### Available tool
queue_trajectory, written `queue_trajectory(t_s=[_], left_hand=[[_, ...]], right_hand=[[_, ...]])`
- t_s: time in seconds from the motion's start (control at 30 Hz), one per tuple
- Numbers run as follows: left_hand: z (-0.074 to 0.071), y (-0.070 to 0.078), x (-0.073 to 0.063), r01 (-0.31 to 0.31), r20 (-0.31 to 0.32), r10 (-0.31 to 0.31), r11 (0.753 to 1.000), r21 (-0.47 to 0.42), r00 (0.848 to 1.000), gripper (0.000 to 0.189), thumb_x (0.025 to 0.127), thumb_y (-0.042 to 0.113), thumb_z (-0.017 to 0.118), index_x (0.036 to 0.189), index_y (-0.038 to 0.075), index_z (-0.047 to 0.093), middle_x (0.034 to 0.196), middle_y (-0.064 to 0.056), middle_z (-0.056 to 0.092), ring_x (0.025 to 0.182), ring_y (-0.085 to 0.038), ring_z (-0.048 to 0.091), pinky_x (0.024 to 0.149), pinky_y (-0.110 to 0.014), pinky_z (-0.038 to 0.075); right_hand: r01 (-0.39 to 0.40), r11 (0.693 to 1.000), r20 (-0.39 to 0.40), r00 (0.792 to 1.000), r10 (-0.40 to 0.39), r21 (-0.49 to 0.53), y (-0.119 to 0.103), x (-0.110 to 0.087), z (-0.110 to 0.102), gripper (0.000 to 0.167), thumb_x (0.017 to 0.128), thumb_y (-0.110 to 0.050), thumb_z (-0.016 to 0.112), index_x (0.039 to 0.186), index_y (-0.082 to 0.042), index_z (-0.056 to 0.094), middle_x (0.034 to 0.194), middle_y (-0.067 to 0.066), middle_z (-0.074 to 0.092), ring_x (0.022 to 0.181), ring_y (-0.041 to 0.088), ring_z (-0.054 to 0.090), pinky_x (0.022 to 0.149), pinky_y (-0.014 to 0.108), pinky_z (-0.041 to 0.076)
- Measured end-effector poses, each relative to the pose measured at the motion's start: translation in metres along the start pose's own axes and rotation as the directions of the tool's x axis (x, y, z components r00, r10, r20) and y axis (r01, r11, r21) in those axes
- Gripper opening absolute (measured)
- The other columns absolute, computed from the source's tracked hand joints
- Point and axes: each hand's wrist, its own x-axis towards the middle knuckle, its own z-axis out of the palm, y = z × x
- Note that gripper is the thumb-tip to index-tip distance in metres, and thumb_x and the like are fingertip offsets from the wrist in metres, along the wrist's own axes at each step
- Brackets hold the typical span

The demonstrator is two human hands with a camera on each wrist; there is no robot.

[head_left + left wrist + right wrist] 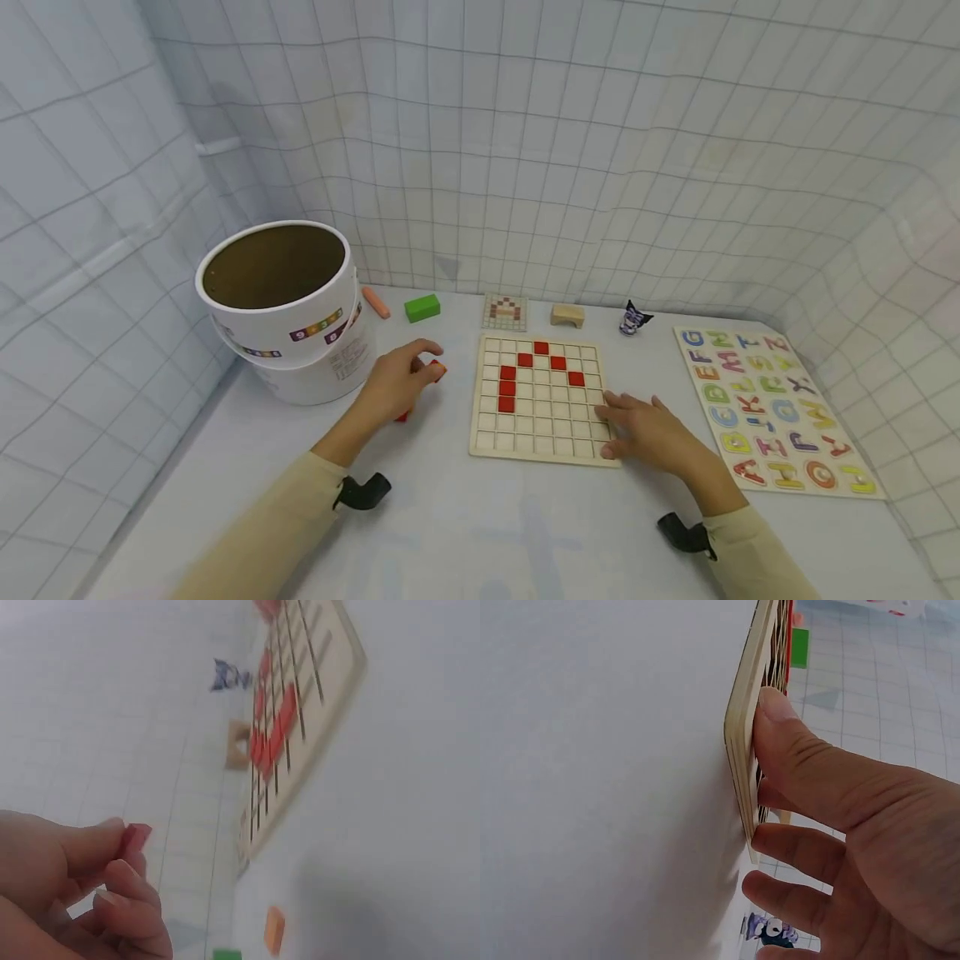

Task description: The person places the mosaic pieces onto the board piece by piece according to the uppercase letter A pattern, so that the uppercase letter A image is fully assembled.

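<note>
My left hand [393, 382] pinches a small red tile [136, 838] between thumb and fingertips, in the air left of the wooden grid board [483, 446]. Another red piece [402, 416] shows on the table, partly covered by that hand. Several red tiles [507, 388] sit in the board's squares, forming a slanted peak with a short column below its left end. My right hand [651, 431] rests at the board's right edge, its thumb and fingertips on the rim and its fingers loosely spread.
A white bucket [330, 358] stands at the left. Along the back lie an orange stick [376, 302], a green block [422, 307], a small pattern card [505, 312], a wooden arch block [567, 315] and a small dark figurine [633, 319]. An alphabet board [780, 417] lies at the right.
</note>
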Motion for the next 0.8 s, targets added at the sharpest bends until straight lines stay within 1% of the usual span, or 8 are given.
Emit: queue_trajectory(t_s=[0.1,0.17,0.23,0.4,0.47,0.6,0.7,0.8], left_hand=[[0.027,0.022,0.012,0.031,0.065,-0.02,0.984,-0.175,0.998,0.02,0.1,0.022,0.066,0.116,0.01,0.068,0.092,-0.018,0.069,0.059,-0.022,0.056,0.052,-0.03,0.044],[0.049,0.032,0.021,0.038,0.096,-0.016,0.972,-0.23,0.995,0.018,0.1,0.019,0.066,0.114,0.008,0.068,0.092,-0.018,0.069,0.064,-0.022,0.058,0.056,-0.028,0.044],[0.07,0.04,0.03,0.047,0.124,-0.017,0.968,-0.247,0.992,0.019,0.099,0.018,0.065,0.116,0.009,0.067,0.091,-0.015,0.07,0.064,-0.021,0.061,0.056,-0.028,0.046],[0.114,0.063,0.046,0.033,0.176,0.006,0.975,-0.22,0.984,0.028,0.099,0.015,0.061,0.126,0.007,0.065,0.086,-0.008,0.072,0.061,-0.017,0.064,0.053,-0.026,0.046],[0.126,0.072,0.05,0.048,0.196,-0.003,0.973,-0.227,0.981,0.028,0.098,0.013,0.061,0.125,0.006,0.065,0.082,-0.006,0.072,0.06,-0.016,0.064,0.053,-0.024,0.046],[0.148,0.08,0.056,0.098,0.229,-0.042,0.966,-0.24,0.973,0.028,0.093,0.008,0.063,0.121,0.006,0.066,0.066,-0.003,0.068,0.053,-0.013,0.059,0.051,-0.022,0.045],[0.16,0.083,0.057,0.056,0.218,-0.02,0.986,-0.16,0.976,0.029,0.09,0.006,0.066,0.119,0.004,0.069,0.059,-0.001,0.064,0.051,-0.01,0.057,0.054,-0.021,0.044],[0.168,0.087,0.057,-0.022,0.177,0.027,0.999,-0.028,0.984,0.028,0.088,0.008,0.07,0.116,0.003,0.072,0.07,0.001,0.067,0.064,-0.01,0.058,0.063,-0.024,0.047]], right_hand=[[-0.027,0.999,0.028,0.999,0.026,0.039,0.002,-0.001,-0.001,0.074,0.084,-0.047,0.079,0.145,-0.011,0.058,0.158,0.015,0.042,0.147,0.046,0.032,0.112,0.074,0.018],[-0.04,0.998,0.039,0.999,0.038,0.057,0.003,0.0,-0.001,0.076,0.083,-0.048,0.079,0.146,-0.011,0.057,0.159,0.015,0.041,0.149,0.046,0.029,0.114,0.073,0.016],[-0.041,0.997,0.038,0.999,0.039,0.063,0.002,0.0,-0.001,0.076,0.082,-0.048,0.08,0.145,-0.012,0.057,0.159,0.015,0.041,0.148,0.047,0.029,0.114,0.074,0.016],[-0.051,0.996,0.024,0.998,0.049,0.074,-0.001,0.0,-0.001,0.075,0.08,-0.043,0.083,0.143,-0.011,0.058,0.158,0.016,0.042,0.148,0.047,0.03,0.113,0.074,0.015],[-0.056,0.996,0.02,0.998,0.055,0.072,-0.001,0.001,-0.001,0.075,0.08,-0.043,0.083,0.143,-0.011,0.059,0.158,0.017,0.042,0.148,0.047,0.03,0.114,0.073,0.016],[-0.066,0.994,0.023,0.998,0.065,0.091,-0.001,0.002,-0.001,0.076,0.079,-0.043,0.084,0.143,-0.011,0.059,0.158,0.016,0.042,0.148,0.046,0.03,0.114,0.072,0.016],[-0.068,0.993,0.029,0.997,0.065,0.097,-0.001,0.001,0.0,0.077,0.079,-0.045,0.083,0.144,-0.01,0.058,0.159,0.016,0.041,0.149,0.045,0.03,0.114,0.072,0.017],[-0.059,0.993,0.032,0.998,0.057,0.098,-0.001,0.001,0.001,0.077,0.081,-0.045,0.082,0.145,-0.01,0.057,0.159,0.016,0.04,0.149,0.044,0.03,0.114,0.072,0.018]])
